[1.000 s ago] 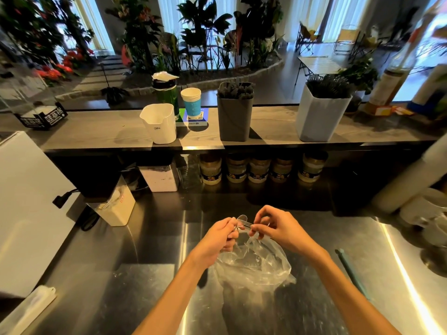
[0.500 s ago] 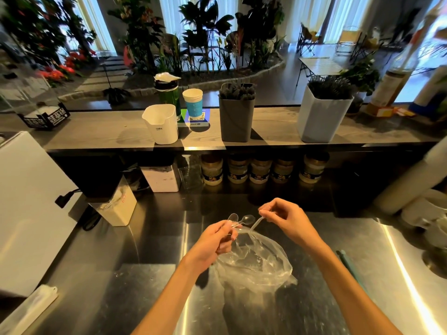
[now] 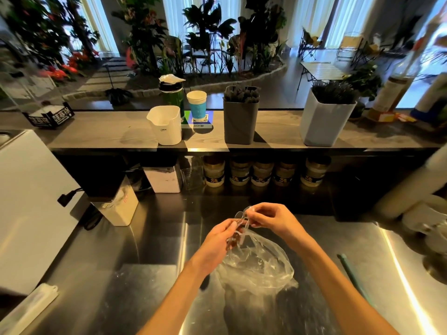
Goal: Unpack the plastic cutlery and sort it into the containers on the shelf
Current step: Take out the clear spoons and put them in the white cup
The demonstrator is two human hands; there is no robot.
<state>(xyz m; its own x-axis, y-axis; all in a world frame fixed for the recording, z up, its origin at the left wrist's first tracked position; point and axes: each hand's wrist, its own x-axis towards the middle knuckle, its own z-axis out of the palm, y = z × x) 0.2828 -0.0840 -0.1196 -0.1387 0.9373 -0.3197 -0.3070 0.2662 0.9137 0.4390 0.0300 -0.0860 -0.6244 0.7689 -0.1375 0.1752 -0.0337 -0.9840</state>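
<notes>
Now | both hands' fingers pinch clear spoons point(image 3: 242, 220) | left hand point(image 3: 219, 240) | right hand point(image 3: 271, 220) | above bag point(image 3: 256, 264)

Steel counter point(image 3: 121, 286) bearing clear plastic bag point(image 3: 258, 267), wooden shelf point(image 3: 108, 134) bearing white container point(image 3: 165, 125), grey container point(image 3: 239, 124)

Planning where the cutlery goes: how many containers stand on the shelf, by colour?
White containers: 2, small one, large one
Grey container: 1
Total: 3
</notes>
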